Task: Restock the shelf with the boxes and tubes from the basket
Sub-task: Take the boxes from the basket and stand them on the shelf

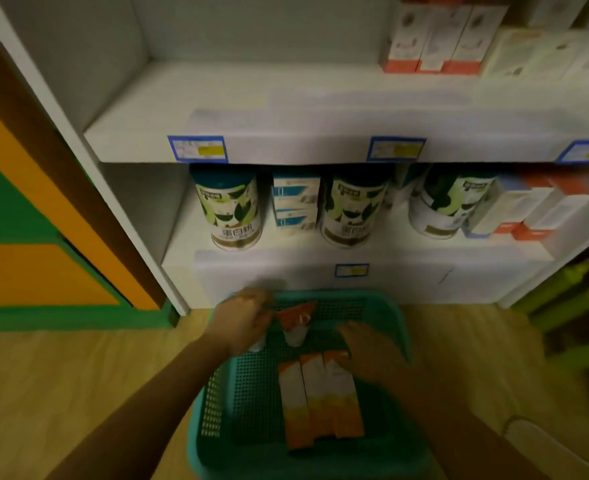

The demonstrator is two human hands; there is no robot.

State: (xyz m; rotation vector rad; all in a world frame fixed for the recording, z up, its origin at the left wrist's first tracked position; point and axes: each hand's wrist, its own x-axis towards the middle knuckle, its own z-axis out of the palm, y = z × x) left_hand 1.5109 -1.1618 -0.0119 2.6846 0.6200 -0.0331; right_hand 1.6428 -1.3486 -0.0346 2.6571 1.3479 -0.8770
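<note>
A teal basket (386,306) stands on the floor in front of the shelf unit (286,147). Three orange-and-white boxes (320,396) lie side by side in it. My left hand (241,320) is over the basket's far left corner, closed around a tube whose white cap (256,345) shows below the palm. A second orange tube (296,317) with a white cap points down beside my fingers; whether they grip it too is unclear. My right hand (369,351), blurred, hovers with fingers spread over the far end of the right-hand box.
The upper shelf holds white-and-orange boxes (435,39) at its right. The lower shelf carries green-labelled cans (232,209), stacked blue-and-white boxes (295,206) and more orange-and-white boxes (535,216). A green and orange cabinet (26,237) stands to the left.
</note>
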